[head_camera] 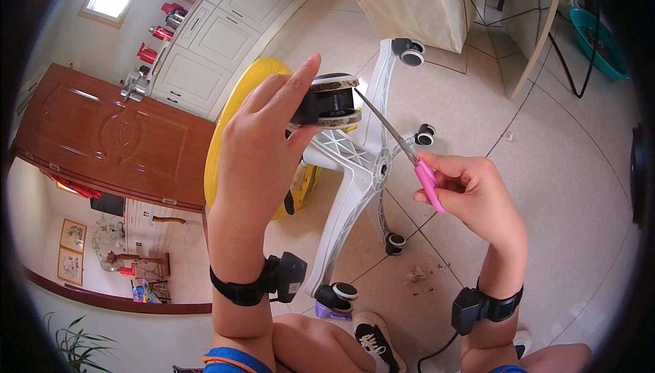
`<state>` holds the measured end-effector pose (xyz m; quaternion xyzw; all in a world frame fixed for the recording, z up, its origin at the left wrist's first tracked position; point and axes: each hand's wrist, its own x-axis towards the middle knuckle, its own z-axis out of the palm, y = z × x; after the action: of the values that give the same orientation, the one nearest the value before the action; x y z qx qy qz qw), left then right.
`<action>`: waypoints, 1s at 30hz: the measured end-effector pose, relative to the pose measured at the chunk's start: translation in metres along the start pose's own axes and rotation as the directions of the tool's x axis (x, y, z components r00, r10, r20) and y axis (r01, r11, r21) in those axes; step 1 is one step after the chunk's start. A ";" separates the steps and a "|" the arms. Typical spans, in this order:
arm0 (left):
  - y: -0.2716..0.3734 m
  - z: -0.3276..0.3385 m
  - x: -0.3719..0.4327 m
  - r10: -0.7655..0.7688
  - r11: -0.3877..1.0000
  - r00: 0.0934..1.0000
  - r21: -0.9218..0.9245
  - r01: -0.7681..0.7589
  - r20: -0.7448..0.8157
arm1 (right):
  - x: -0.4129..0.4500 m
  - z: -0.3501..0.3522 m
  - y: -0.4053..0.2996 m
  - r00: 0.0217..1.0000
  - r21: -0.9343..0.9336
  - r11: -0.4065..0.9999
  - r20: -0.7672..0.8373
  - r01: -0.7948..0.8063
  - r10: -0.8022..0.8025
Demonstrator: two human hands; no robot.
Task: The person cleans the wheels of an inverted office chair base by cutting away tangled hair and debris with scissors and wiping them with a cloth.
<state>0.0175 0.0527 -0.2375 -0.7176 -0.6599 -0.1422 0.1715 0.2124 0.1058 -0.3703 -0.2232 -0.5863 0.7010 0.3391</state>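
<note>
My left hand (271,112) grips a black twin-wheel caster (335,101) whose white treads carry dark dirt. This caster sits at the end of one leg of a white five-legged chair base (353,168), which lies on its side with its hub facing me. In my right hand (465,188) is a pair of scissors (409,150) with pink handles, its blades together. The blade tip points up and left, close beside the caster's upper wheel; whether it touches is unclear. Other casters (337,297) show on the remaining legs. Behind my left hand is the yellow chair seat (245,91).
Grey hair-like debris (417,274) and dark crumbs lie on the tiled floor (460,250). A purple packet (330,311) rests by my shoe (376,339). White cabinets (225,25) and a brown wooden door (117,132) stand left. A teal basin (598,45) is at upper right.
</note>
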 end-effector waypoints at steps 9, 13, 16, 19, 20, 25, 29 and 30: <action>-0.003 0.002 -0.002 0.028 1.000 1.000 0.007 -0.028 -0.015 | -0.016 -0.021 0.016 0.997 -0.371 0.925 -0.006 -0.079 0.083; -0.002 0.003 -0.002 0.082 0.996 0.997 0.026 -0.082 -0.012 | -0.018 -0.018 0.027 0.992 -0.034 0.991 0.008 -0.127 0.127; 0.002 0.002 -0.004 0.085 0.995 0.995 0.045 -0.087 0.045 | -0.018 -0.012 0.028 0.995 -0.019 0.995 0.014 -0.094 0.094; 0.003 0.002 -0.004 0.045 0.997 0.998 -0.062 -0.042 0.043 | -0.018 -0.012 0.027 0.998 -0.025 0.998 -0.004 -0.061 0.061; 0.000 0.003 -0.004 0.061 0.997 0.998 -0.057 -0.059 0.029 | -0.018 -0.012 0.027 0.999 0.003 0.999 -0.008 -0.050 0.050; -0.004 0.006 -0.006 0.067 0.992 0.998 -0.106 -0.066 0.000 | -0.013 -0.020 -0.001 0.995 0.052 0.994 0.044 -0.097 0.095; 0.003 0.000 -0.009 0.049 0.994 0.986 -0.089 -0.064 -0.159 | 0.001 -0.031 -0.024 0.984 -0.132 0.986 0.131 -0.101 0.119; 0.008 -0.005 -0.011 0.048 0.997 0.974 -0.053 -0.061 -0.221 | 0.003 -0.036 -0.033 0.983 -0.145 0.983 0.132 -0.112 0.131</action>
<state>0.0245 0.0397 -0.2378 -0.7201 -0.6124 -0.2353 0.2259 0.2434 0.1349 -0.3458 -0.2314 -0.6409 0.6925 0.2372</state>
